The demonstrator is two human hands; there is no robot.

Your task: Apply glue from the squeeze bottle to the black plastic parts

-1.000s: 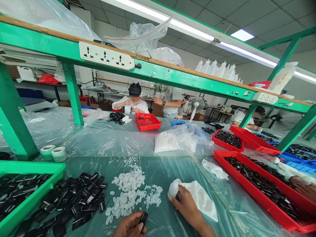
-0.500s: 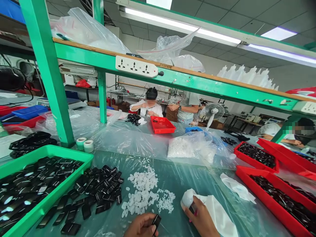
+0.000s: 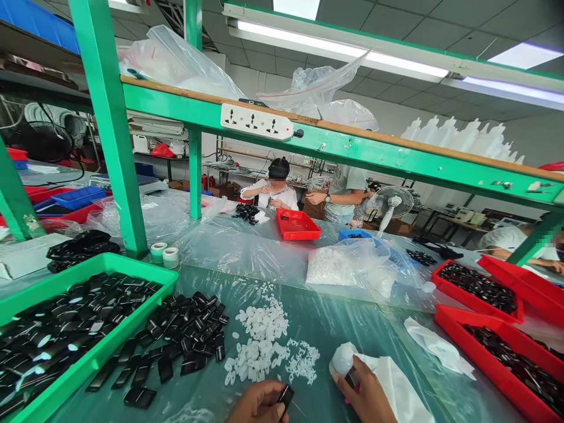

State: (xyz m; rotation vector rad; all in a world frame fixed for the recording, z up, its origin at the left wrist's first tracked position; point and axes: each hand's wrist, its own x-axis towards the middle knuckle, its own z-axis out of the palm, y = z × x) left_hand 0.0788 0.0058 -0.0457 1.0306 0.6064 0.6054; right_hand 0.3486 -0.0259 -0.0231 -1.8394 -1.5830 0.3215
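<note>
My left hand (image 3: pixel 258 403), at the bottom edge, is closed around a small glossy black plastic piece (image 3: pixel 286 399) held upright at a tilt. To its right my right hand (image 3: pixel 369 392) grips a white rounded object (image 3: pixel 343 358) with a dark part and a bit of pink under the fingers; its kind is unclear. A white cloth (image 3: pixel 399 385) lies under and beside that hand. In front of my hands are a pile of small white oval pieces (image 3: pixel 255 358) and a heap of finer white bits (image 3: pixel 302 359). Left of them lie loose black pieces (image 3: pixel 189 329).
A green tray (image 3: pixel 132 264) of black pieces stands at left, red trays (image 3: pixel 458 341) at right. A bag of white pieces (image 3: pixel 330 267) lies behind. A green shelf frame (image 3: pixel 117 147) crosses above. Co-workers sit and stand beyond, near a red tray (image 3: pixel 299 226).
The view has turned slightly left, so the whole scene sits further right. Both hands keep hold of the same things, with hardly any other movement.
</note>
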